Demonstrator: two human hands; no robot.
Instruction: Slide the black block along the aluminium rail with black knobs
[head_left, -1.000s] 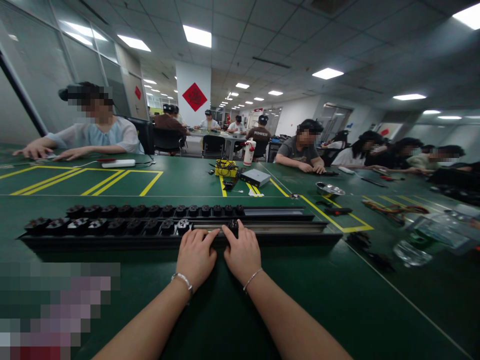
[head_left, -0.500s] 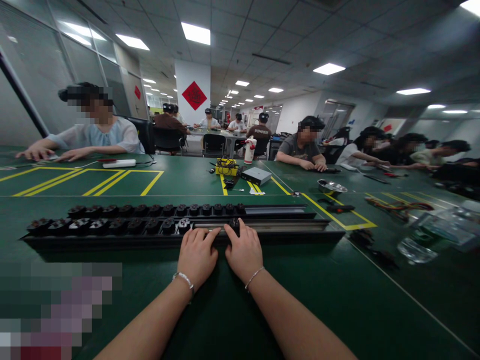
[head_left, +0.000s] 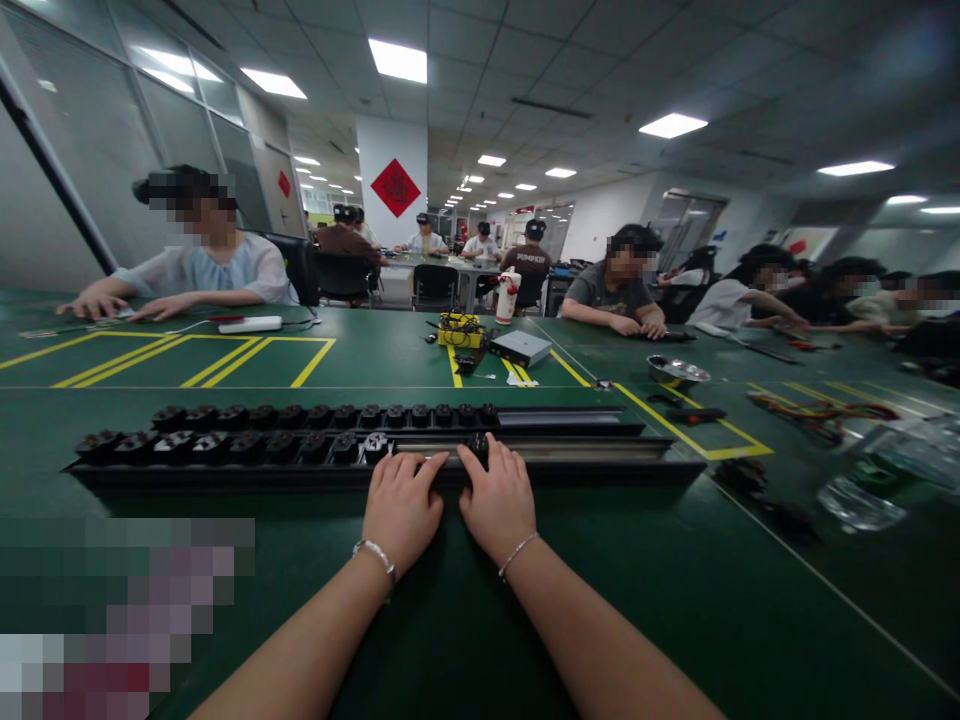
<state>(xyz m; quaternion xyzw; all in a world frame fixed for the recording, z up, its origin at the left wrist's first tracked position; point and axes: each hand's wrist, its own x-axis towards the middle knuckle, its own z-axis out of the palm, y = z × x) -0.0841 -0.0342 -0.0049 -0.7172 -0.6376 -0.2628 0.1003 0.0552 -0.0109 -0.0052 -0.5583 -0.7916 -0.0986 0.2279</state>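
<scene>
Working at the near rail [head_left: 225, 484] with both hands, low over the green surface [head_left: 637, 590]. Pinching, apparently lightly, the lone socket module [head_left: 478, 449] between thumb and forefinger of the right hand [head_left: 499, 510]; impossible to tell how firmly. Resting the left hand [head_left: 405, 512] along the rail's front edge, just right of the silver-faced module [head_left: 376, 447], with fingers loosely bent, thumb apart and nothing visibly gripped.

Counting about nine modules side by side in the near row [head_left: 248, 447], from the rail's left end to about its middle, with the silver-faced one as the last. Placing the lone module right of the middle, inside the channel and apart from that row.

Judging by this spread, roughly half filled on the near rail; showing only metal channel from the lone module to the right end. Looks further along on the far rail [head_left: 559, 417], behind and parallel: carrying a longer far row [head_left: 345, 416], with bare channel towards its right end. Too small to tell whether fully seated.
</scene>
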